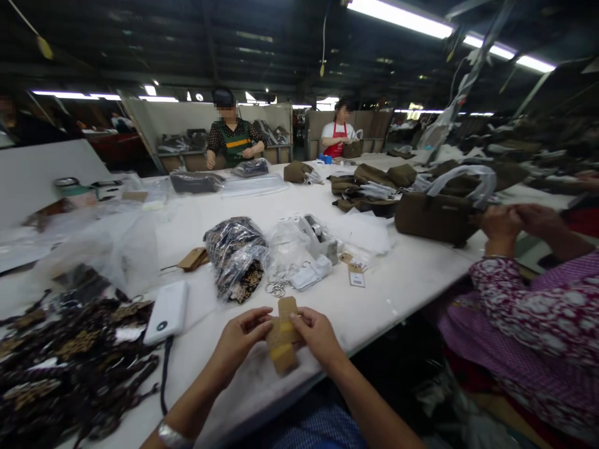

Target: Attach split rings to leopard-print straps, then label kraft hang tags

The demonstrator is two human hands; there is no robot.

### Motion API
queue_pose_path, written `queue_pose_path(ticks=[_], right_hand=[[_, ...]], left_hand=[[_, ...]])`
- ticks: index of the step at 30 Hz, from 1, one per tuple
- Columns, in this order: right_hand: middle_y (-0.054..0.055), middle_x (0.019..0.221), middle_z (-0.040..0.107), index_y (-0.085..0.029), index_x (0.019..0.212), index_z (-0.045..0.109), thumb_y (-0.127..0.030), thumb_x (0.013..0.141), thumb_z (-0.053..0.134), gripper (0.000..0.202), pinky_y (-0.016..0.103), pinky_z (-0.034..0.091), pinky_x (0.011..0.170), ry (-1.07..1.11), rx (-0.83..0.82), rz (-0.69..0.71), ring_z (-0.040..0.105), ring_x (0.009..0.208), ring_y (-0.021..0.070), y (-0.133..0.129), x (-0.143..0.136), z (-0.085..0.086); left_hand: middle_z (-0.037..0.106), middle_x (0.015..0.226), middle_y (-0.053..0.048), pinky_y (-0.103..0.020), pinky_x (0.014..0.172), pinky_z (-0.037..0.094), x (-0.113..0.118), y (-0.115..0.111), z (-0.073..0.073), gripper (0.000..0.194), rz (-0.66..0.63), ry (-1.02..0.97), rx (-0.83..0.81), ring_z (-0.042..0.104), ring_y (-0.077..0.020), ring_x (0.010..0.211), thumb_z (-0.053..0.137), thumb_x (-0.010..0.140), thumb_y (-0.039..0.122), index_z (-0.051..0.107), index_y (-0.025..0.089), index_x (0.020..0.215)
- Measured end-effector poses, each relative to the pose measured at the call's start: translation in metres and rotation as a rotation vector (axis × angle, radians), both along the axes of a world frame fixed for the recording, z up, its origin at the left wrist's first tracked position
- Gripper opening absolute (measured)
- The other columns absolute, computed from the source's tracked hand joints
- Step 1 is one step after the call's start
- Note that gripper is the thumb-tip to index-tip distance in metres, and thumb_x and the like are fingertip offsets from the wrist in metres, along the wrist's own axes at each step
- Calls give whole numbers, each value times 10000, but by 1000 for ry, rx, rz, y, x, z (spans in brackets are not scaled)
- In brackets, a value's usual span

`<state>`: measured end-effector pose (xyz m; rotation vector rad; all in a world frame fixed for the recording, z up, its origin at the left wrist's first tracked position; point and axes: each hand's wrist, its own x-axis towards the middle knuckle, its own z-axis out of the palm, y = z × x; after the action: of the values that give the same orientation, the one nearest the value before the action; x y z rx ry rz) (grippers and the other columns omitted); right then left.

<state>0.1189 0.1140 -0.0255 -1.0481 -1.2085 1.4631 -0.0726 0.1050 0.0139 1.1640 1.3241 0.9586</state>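
Brown cardboard tags [284, 333] with yellowish patches are between my two hands, over the near edge of the white table. The fingers of my left hand [243, 343] are bent, and its thumb and fingertips close at the left side of the tags. My right hand [319, 333] pinches the tags from the right, with its thumb on the top face. Just beyond are a leopard-print bundle [236, 259] in clear plastic, some metal key rings [277, 287] and a white wrapped piece [311, 273].
At left lie a white power bank [167, 312] with a black cable and a heap of dark brown straps [70, 368]. More brown tags [193, 259] lie near the bundle. At right, a co-worker's hands [510, 221] touch an olive handbag [435, 215]. Two people work across the table.
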Motion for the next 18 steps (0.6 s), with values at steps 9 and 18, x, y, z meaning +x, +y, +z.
queue_pose_path(ticks=[9, 18], right_hand=[[80, 1158, 706, -245, 1236, 665, -151, 912, 513, 370, 412, 521, 920, -921, 567, -213, 633, 1042, 270, -18, 13, 33], [99, 1120, 710, -161, 1162, 686, -152, 941, 528, 272, 389, 501, 989, -894, 506, -173, 622, 1054, 238, -26, 39, 8]], left_hand=[[734, 1078, -94, -405, 824, 577, -22, -22, 14, 321, 240, 797, 481, 700, -250, 882, 533, 885, 388, 689, 222, 1111], [698, 1177, -65, -362, 815, 600, -15, -45, -14, 382, 93, 779, 415, 711, -223, 918, 527, 902, 433, 618, 280, 1240]])
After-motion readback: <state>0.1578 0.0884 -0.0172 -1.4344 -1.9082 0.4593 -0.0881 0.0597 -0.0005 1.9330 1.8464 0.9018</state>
